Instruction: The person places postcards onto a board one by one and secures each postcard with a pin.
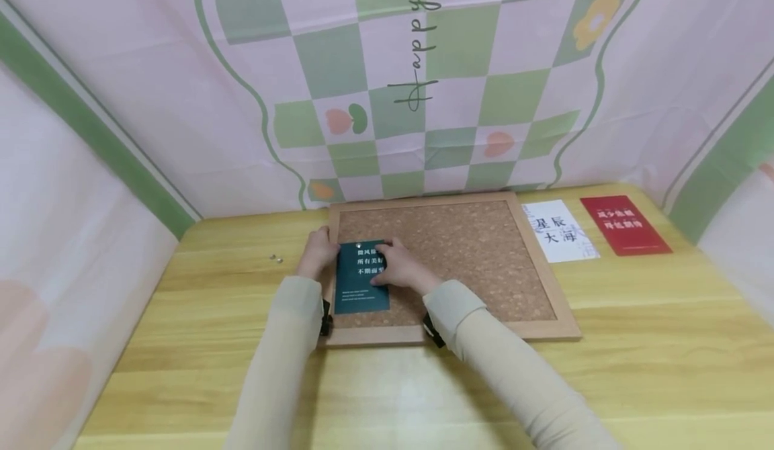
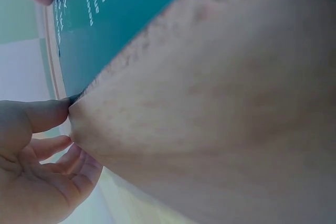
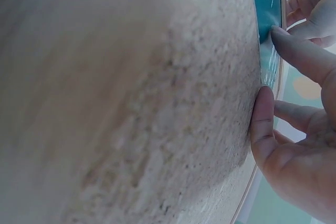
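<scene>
A dark green card (image 1: 363,295) with white writing lies on the left part of a wood-framed cork board (image 1: 459,268). Near the card's top edge sits a small shiny pin (image 1: 359,245). My left hand (image 1: 318,254) grips the board's left frame edge; in the left wrist view its thumb (image 2: 50,115) lies at the card's edge, fingers along the frame's outer side. My right hand (image 1: 404,266) touches the card's right side. In the right wrist view its thumb (image 3: 302,51) rests on the card and a fingertip (image 3: 264,98) meets the cork beside it.
Loose small pins (image 1: 276,258) lie on the wooden table (image 1: 230,329) left of the board. A white card (image 1: 562,245) with black characters and a red card (image 1: 625,235) lie to its right. A patterned cloth (image 1: 423,148) hangs behind.
</scene>
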`<state>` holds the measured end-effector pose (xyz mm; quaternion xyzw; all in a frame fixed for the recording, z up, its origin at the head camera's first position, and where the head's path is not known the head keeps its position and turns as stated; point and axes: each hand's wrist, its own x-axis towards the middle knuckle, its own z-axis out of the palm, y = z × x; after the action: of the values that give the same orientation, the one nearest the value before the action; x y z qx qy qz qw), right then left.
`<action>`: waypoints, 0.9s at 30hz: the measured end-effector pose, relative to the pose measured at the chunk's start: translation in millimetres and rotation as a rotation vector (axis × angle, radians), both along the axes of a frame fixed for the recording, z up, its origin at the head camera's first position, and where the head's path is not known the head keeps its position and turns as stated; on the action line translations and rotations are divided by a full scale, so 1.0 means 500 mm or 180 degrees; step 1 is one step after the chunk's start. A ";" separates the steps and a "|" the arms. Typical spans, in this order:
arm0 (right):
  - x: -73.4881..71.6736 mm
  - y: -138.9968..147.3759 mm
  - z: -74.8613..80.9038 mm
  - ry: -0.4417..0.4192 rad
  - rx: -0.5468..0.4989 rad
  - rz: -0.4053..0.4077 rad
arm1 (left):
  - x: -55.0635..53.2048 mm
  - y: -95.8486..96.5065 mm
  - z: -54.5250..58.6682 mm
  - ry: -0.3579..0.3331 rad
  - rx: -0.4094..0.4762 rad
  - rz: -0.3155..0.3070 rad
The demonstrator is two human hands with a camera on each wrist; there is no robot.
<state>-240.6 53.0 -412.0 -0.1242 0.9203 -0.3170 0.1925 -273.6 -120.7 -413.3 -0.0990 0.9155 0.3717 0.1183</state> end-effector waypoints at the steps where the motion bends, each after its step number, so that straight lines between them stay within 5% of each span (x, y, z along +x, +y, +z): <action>1: 0.000 0.000 0.001 0.0003 0.0002 0.0003 | 0.001 0.001 0.001 0.0000 -0.0006 -0.0008; 16: -0.002 0.024 0.011 -0.0036 -0.0266 0.0053 | 0.000 0.000 0.003 -0.0084 -0.0066 -0.0090; 27: -0.042 0.122 0.048 -0.0009 -0.0640 -0.0184 | -0.004 -0.021 -0.007 -0.0038 0.0049 -0.0099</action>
<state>-261.6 114.1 -387.8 -0.1159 0.8868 -0.4134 0.1711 -275.9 -131.2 -416.7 -0.0860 0.9133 0.3762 0.1303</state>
